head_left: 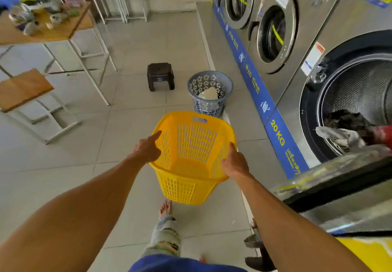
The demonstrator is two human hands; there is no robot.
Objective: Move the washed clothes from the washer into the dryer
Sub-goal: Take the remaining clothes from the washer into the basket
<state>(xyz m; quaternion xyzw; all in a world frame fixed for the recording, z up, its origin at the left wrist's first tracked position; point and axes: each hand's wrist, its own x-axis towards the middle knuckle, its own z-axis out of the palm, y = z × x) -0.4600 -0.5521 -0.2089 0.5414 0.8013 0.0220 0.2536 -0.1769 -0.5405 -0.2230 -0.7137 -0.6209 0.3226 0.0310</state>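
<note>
Yellow basket (192, 157) is held off the tiled floor (131, 106) in front of the person, tilted so its mouth faces the camera. It's plastic, with slotted walls, a solid bottom, a cut-out handle in the far rim, and nothing inside. Left hand (147, 149) is on the left rim with the index finger stretched along the edge; grip looks loose, can't tell how far the other fingers wrap. Right hand (234, 162) is clasped over the right rim, fingers curled onto it. Washed clothes (350, 130) sit in the open washer (297, 110) at right: a dark bundle low in the perforated steel drum, with a grey piece and something red hanging over the door lip. The washer door (339, 182) is swung open beside the right forearm. A blue strip along the machine base reads "20 KG". Further along the row are two more front-loaders (275, 32) with doors shut. A grey perforated basket (209, 93) stands on the floor just past the yellow one, holding something white. A dark plastic stool (160, 76) is near it, to the left. A wooden counter (46, 29) with blurred items on top is at far left.
</note>
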